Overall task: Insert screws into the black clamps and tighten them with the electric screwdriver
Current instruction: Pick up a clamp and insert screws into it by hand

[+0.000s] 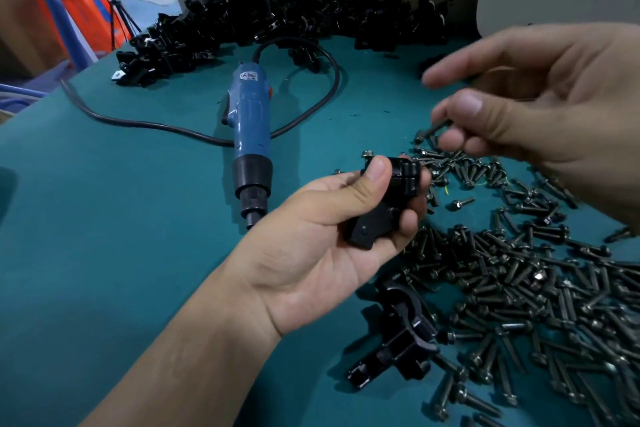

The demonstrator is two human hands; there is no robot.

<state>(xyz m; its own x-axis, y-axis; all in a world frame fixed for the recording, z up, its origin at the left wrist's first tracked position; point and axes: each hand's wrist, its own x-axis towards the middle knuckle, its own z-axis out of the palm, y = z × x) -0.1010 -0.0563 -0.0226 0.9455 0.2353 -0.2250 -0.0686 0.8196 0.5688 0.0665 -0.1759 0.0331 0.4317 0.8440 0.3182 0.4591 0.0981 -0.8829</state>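
Teal table [121,253], blue electric screwdriver [251,128] with cable [145,123], heap of black clamps [277,21] behind, loose screws [536,288] at right

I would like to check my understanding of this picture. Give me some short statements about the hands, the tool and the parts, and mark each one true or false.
1. The left hand holds a black clamp. True.
2. The right hand grips the electric screwdriver. False: it pinches a screw; the electric screwdriver lies on the table.
3. Many loose screws lie scattered on the table. True.
4. The pile of clamps sits at the table's near edge. False: it lies at the far edge.
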